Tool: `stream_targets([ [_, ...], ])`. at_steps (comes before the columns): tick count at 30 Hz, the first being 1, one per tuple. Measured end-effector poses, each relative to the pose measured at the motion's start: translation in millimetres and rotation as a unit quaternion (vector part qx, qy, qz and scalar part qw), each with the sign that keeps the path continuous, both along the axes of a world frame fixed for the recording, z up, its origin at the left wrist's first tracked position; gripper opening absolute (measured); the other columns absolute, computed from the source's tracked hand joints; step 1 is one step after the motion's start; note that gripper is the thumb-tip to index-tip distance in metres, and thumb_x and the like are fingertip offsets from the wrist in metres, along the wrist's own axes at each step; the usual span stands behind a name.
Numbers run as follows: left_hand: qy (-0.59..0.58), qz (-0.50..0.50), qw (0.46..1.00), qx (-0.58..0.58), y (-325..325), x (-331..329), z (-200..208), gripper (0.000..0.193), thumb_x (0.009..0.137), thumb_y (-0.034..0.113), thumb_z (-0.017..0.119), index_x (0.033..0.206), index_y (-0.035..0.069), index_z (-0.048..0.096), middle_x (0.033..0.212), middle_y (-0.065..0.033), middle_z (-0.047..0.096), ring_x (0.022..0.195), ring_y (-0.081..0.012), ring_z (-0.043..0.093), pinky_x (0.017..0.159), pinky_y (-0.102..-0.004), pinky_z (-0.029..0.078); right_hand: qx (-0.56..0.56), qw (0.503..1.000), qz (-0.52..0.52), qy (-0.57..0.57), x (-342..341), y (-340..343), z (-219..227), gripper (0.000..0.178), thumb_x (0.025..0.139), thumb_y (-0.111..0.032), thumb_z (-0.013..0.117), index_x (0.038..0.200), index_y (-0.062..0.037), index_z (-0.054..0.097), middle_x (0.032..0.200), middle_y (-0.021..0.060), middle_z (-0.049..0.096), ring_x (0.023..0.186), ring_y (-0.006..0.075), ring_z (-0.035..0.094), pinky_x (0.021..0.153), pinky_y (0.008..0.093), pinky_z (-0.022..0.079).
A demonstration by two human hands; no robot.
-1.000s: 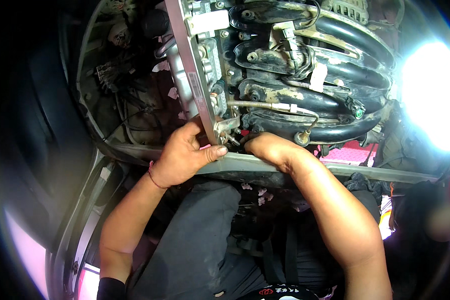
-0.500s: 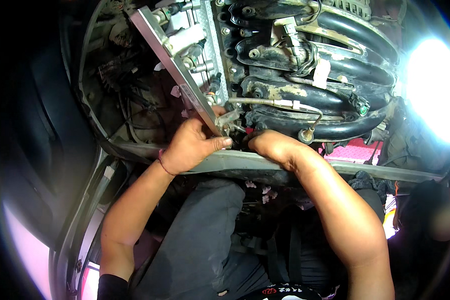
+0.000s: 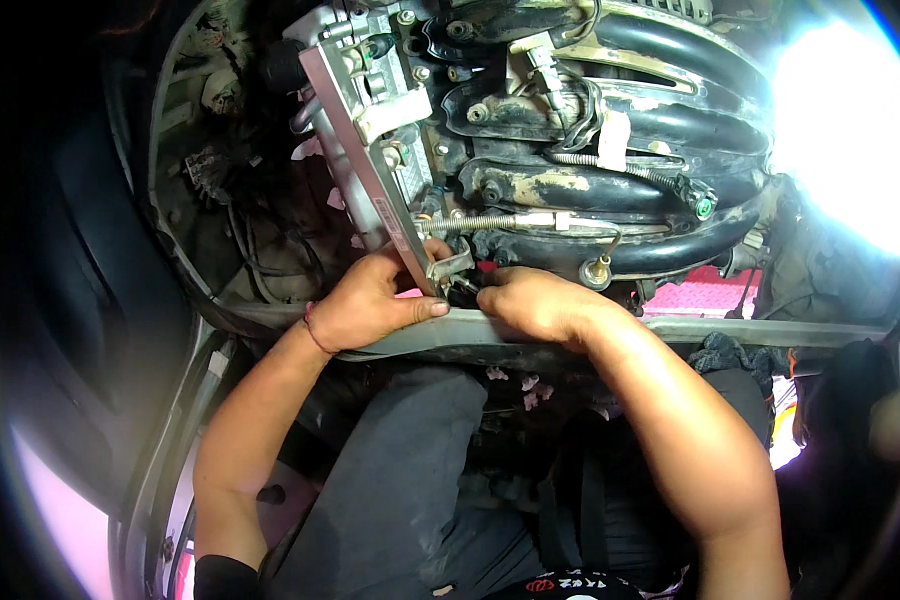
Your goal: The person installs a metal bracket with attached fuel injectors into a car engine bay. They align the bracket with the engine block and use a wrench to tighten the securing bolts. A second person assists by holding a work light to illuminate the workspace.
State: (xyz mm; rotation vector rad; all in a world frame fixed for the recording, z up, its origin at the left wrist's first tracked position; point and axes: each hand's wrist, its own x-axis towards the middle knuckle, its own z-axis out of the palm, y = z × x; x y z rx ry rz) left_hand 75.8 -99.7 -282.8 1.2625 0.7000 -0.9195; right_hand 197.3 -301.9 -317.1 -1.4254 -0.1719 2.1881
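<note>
A long metal fuel rail, with several injectors along its side, slants over the engine beside the black intake manifold. My left hand grips its near end, thumb on the near side and fingers curling behind the bar. Close by, my right hand is curled at a small dark fitting next to the rail's end. Its fingertips are mostly hidden, so what they pinch cannot be made out. A ribbed hose crosses just beyond both hands.
Along the near side runs the bay's front edge, under my wrists. Loose wiring hangs in the dark space on the left. A hanging connector lies over the manifold. At the right, a lamp glares strongly.
The rail's far end has swung right toward the manifold, uncovering more of the silver metal part behind it. My hands stay at its near end. The whole view has shifted slightly.
</note>
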Motion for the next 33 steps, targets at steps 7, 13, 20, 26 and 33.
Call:
stream_targets([
  [7,-0.015,-0.01,1.0,-0.022,6.6,-4.1,-1.8,0.026,0.085,0.009,0.079,0.106,0.001,0.066,0.125,-0.0055,0.06,0.111,-0.0145,0.055,0.099,-0.033,0.045,0.009,0.999,0.017,-0.031,-8.4,1.5,-7.2,0.05,0.089,-0.031,0.052,0.119,0.0057,0.067,0.123,0.0308,0.063,0.119,0.0407,0.061,0.103,0.0441,0.045],
  [13,-0.102,-0.106,0.988,0.048,6.4,7.2,5.9,0.023,0.084,0.01,0.079,0.101,0.001,0.066,0.123,-0.0085,0.062,0.111,-0.0187,0.057,0.098,-0.0349,0.046,0.009,0.999,0.011,-0.036,-7.9,2.4,-7.2,0.05,0.088,-0.033,0.054,0.114,0.0062,0.069,0.118,0.0314,0.065,0.115,0.0413,0.063,0.1,0.0445,0.047],
  [20,-0.158,-0.141,0.967,0.143,0.9,0.8,12.0,0.025,0.082,0.01,0.08,0.101,0.0,0.065,0.117,-0.0107,0.063,0.108,-0.0213,0.059,0.095,-0.0367,0.047,0.001,0.999,0.008,-0.032,-9.6,2.1,-9.5,0.051,0.089,-0.035,0.055,0.114,0.0071,0.068,0.118,0.0328,0.065,0.115,0.0416,0.063,0.099,0.0447,0.047],
  [26,-0.14,-0.084,0.985,0.059,8.4,-4.5,-0.6,0.023,0.082,0.009,0.079,0.099,0.001,0.065,0.111,-0.0103,0.063,0.102,-0.0207,0.059,0.092,-0.0367,0.048,-0.001,1.0,0.007,-0.026,-13.7,1.8,-12.7,0.051,0.089,-0.036,0.055,0.116,0.0051,0.068,0.118,0.0309,0.065,0.115,0.0413,0.063,0.099,0.0442,0.047],
  [33,-0.236,-0.188,0.942,0.143,7.9,9.1,10.2,0.023,0.079,0.008,0.078,0.096,0.001,0.064,0.102,-0.012,0.064,0.093,-0.0244,0.062,0.084,-0.0381,0.049,-0.001,0.999,0.015,-0.031,-8.9,2.9,-9.6,0.052,0.089,-0.038,0.055,0.117,0.0043,0.068,0.119,0.0299,0.066,0.115,0.0398,0.063,0.099,0.043,0.048],
])
